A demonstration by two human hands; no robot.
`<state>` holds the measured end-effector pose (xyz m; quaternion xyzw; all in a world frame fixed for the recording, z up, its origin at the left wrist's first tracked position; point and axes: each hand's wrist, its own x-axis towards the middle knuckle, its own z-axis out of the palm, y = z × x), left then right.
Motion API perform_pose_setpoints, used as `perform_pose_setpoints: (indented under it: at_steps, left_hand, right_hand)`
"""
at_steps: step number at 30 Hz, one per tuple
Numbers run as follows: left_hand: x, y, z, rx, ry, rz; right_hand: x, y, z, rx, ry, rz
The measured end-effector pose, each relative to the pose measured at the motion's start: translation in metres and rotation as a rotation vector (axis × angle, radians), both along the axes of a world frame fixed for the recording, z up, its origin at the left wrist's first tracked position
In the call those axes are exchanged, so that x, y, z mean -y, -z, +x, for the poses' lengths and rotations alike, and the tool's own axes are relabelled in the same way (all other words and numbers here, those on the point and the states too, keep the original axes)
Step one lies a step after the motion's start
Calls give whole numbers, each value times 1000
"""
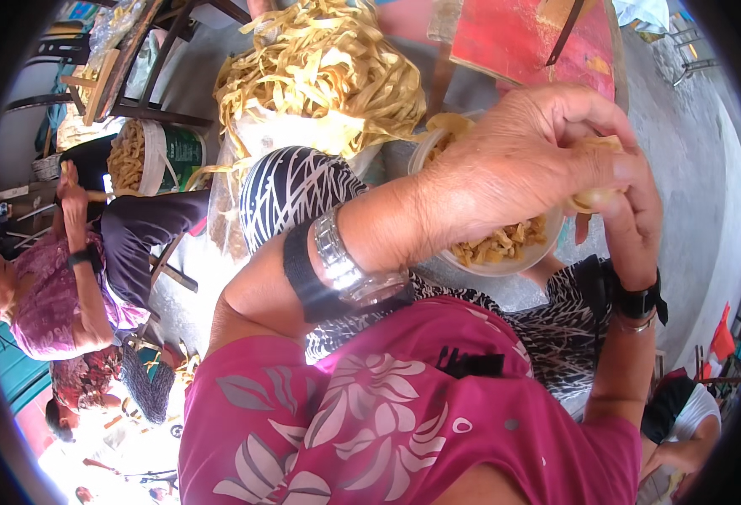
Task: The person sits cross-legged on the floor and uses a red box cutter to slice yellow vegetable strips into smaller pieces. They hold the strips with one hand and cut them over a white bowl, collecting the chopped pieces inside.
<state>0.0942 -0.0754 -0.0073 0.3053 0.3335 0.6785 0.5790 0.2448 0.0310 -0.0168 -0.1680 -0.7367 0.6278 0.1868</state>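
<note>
My left hand reaches across from the left, a metal wristwatch and a black band on its arm. Its thumb and fingers pinch a folded pale yellow strip. My right hand meets it from the right, its fingers on the same strip. Below both hands stands a round white plastic tub, partly hidden by my left hand and forearm. Small folded yellow pieces lie in it. Beyond my patterned knee rises a big heap of long, flat yellow strips on clear plastic.
A red-topped table stands ahead. On the left sits a co-worker in a purple top, hands raised, beside a bucket of folded pieces. Wooden furniture is at upper left. Another person is at lower right.
</note>
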Motion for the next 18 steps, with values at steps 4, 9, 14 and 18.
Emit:
perform_pose_setpoints:
  at_steps: [4,9,14,18]
  left_hand:
    - [1,-4,5,91,50,72]
    - [-4,9,8,-504,-212,216]
    - [-7,13,10,-910,-374,226]
    - [-12,25,9,-584,-284,230]
  right_hand:
    - [-16,-2,13,22,35,-64]
    - [-23,9,21,46,-19,-79]
    - [-8,7,5,25,61,-62]
    - [-9,14,1,32,99,-71]
